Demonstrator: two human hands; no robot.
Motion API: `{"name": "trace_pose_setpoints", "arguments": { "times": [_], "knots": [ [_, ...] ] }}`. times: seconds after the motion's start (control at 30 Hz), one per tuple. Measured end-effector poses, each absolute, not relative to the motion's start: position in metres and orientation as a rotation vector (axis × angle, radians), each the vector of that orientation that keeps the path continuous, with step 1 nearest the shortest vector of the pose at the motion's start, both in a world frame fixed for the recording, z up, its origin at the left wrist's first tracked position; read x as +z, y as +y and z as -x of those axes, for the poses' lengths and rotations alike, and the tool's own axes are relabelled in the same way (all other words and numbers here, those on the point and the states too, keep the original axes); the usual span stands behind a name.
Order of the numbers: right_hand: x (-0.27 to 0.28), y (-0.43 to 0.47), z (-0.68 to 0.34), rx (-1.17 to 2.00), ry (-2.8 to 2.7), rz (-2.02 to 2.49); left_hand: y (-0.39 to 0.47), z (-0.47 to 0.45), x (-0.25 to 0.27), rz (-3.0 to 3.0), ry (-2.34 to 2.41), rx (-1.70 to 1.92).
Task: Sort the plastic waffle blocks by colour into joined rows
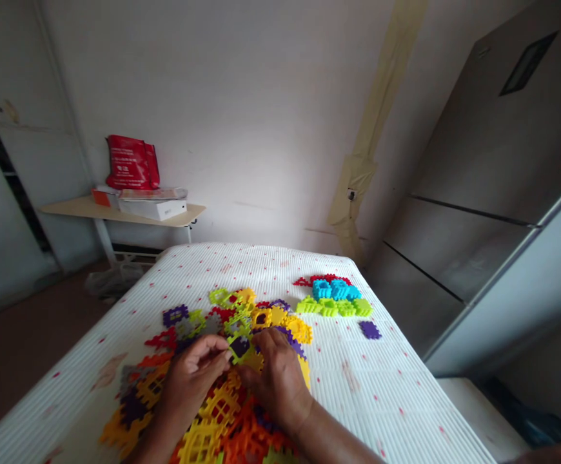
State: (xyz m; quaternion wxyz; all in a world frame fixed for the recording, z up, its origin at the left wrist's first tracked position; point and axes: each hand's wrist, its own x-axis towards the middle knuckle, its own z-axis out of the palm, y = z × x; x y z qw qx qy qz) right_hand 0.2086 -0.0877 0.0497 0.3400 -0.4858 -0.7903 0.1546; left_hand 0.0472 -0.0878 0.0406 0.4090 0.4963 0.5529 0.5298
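Note:
My left hand (197, 368) is over the pile, thumb and forefinger pinched together at the left edge of a lime-green interlocking building tile (240, 345) with a dark square opening. From the right, my right hand (279, 370) curls its fingers down by that tile's right side; what lies under them is hidden. A yellow piece (255, 362) shows between its thumb and fingers. Around and beneath both hands spreads a loose heap of notched plastic tiles: yellow window tiles (200, 441), orange pieces (246, 435), a purple tile (175, 315) and a red one (163, 339).
Sorted groups sit at the far right of the cloth-covered table (358, 412): red tiles (331, 280), blue tiles (334, 289), lime-green tiles (334, 307). A single purple tile (370, 330) lies nearby. Beyond are a side table (72, 206) with a red bag (130, 162), and a fridge (454, 193).

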Motion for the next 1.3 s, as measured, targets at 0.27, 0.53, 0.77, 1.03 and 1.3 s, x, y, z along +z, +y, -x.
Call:
{"name": "trace_pose_setpoints", "arguments": {
  "times": [0.27,0.53,0.77,1.03,1.3],
  "knots": [
    [0.072,-0.059,-0.247,0.125,-1.907,1.324,-0.083,-0.046,0.03,-1.137,1.364,1.46],
    [0.051,0.001,-0.358,-0.329,-1.536,2.023,-0.082,-0.045,0.031,-1.098,1.438,1.464],
    [0.017,0.01,-0.358,-0.347,-1.595,2.201,-0.081,-0.044,0.029,-1.099,1.442,1.466],
    [0.014,0.011,-0.356,-0.412,-1.651,2.172,-0.08,-0.043,0.028,-1.089,1.445,1.441],
    [0.007,0.013,-0.355,-0.429,-1.674,2.168,-0.079,-0.043,0.027,-1.093,1.464,1.421]
  ]
}}
